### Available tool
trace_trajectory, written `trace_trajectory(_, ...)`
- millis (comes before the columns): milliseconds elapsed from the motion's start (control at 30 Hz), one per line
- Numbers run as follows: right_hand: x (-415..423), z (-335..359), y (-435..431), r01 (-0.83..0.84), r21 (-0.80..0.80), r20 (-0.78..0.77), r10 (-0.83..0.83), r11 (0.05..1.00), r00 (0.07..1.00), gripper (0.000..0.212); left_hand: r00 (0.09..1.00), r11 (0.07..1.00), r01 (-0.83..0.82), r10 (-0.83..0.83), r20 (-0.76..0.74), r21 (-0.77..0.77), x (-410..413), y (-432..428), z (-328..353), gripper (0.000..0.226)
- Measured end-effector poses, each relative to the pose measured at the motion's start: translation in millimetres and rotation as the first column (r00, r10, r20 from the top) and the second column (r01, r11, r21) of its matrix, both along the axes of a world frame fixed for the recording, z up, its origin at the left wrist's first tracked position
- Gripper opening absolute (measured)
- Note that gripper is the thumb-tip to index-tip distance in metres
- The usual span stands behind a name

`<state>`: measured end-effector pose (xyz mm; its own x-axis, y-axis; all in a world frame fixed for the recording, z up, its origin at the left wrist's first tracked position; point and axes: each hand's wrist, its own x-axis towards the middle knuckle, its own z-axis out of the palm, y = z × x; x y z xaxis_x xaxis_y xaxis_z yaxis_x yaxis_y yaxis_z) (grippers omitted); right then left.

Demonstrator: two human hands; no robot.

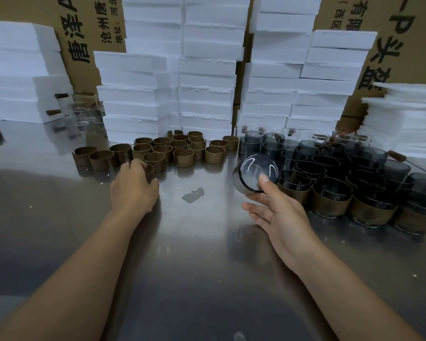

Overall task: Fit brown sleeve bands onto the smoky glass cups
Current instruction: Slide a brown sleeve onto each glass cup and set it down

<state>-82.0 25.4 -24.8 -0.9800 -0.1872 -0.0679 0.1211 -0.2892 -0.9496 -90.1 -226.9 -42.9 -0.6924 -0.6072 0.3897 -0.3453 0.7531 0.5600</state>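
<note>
While left fingers curl round brown band, right fingers pinch tilted smoky cup.

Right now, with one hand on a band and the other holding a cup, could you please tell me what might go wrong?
1. The right hand holds the smoky glass cup tilted, thumb on its base; it might slip onto the steel table.
2. That cup hangs close to the banded cups; a swing could knock them.
3. The left hand grips one brown sleeve band among crowded loose bands, which may topple.
</note>
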Motion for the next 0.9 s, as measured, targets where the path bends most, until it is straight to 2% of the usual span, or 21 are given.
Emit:
trace_trajectory(133,-2,-1,-1,0.014,-0.006,0.009,-0.014,1.0,1.0,0.028,0.973,0.991,0.125,-0.114,-0.202,0.042,7,17,7,0.009)
trace_trajectory(200,-2,-1,-2,0.024,-0.011,0.015,-0.023,1.0,1.0,0.025,0.933,0.966,0.246,-0.214,-0.289,0.079,9,31,14,0.01)
trace_trajectory(300,-3,-1,-2,0.032,-0.043,0.024,-0.031,0.999,0.999,0.021,0.816,0.854,0.481,-0.353,-0.458,0.198,12,54,28,0.019)
trace_trajectory(433,-3,0,0,0.025,-0.105,0.038,-0.021,0.994,0.999,0.02,0.676,0.673,0.68,-0.422,-0.604,0.292,21,81,40,0.017)
trace_trajectory(667,0,-1,-3,-0.108,-0.318,0.099,0.146,0.942,0.984,0.015,0.647,0.47,0.757,-0.435,-0.627,0.455,28,97,41,0.023)
trace_trajectory(767,1,1,-4,-0.145,-0.374,0.127,0.205,0.916,0.97,0.022,0.601,0.454,0.795,-0.492,-0.63,0.404,31,103,41,0.02)
trace_trajectory(900,1,1,-2,-0.204,-0.369,0.147,0.273,0.907,0.951,0.036,0.552,0.454,0.828,-0.554,-0.623,0.33,32,107,43,0.019)
